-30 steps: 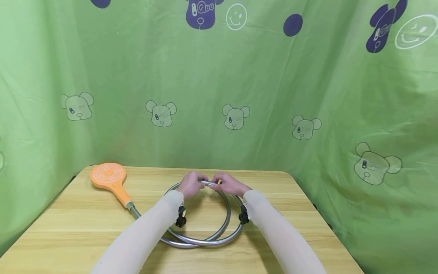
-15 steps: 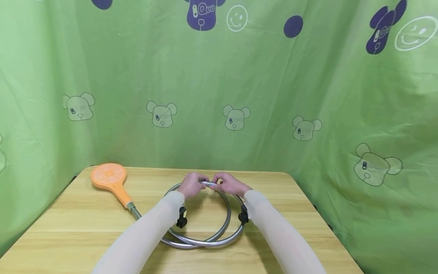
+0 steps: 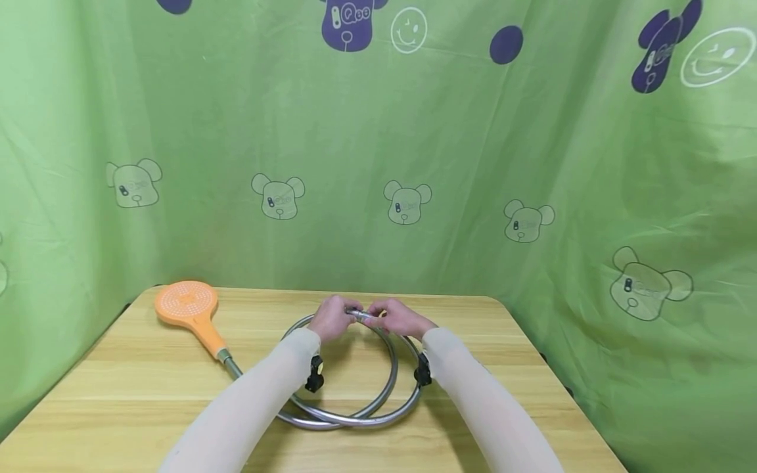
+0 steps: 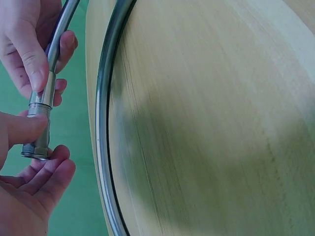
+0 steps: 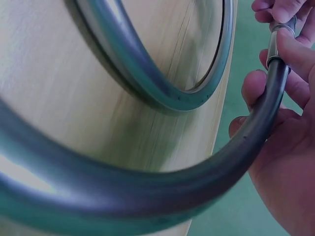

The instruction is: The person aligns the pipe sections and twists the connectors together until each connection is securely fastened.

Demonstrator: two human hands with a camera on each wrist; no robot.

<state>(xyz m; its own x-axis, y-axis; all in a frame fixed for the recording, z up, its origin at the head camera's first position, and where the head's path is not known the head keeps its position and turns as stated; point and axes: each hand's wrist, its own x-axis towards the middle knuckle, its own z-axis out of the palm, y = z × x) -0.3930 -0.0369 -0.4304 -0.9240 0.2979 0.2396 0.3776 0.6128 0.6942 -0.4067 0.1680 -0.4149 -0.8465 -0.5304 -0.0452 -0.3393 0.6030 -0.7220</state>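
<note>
My left hand (image 3: 331,320) pinches a short metal fitting (image 4: 42,136) with a flanged end, the thumb on its near side. From the other side my right hand (image 3: 399,320) grips the end nut (image 4: 48,91) of the shower hose (image 3: 355,418), thumb and fingers round it. Fitting and nut are in line, with a few threads showing between them in the left wrist view. Both hands are above the table's far part. Loops of silver hose lie below them. An orange shower head (image 3: 186,300) is attached to the hose's other end, face up.
The wooden table (image 3: 130,407) ends just beyond the hands. Behind it and along the sides hangs a green curtain (image 3: 343,249) with printed bears. Part of the hose passes beneath the left forearm (image 3: 254,394).
Both hands stay at the joint of fitting and nut; the fingers have shifted only very slightly. The shower head and hose loops have not moved.
</note>
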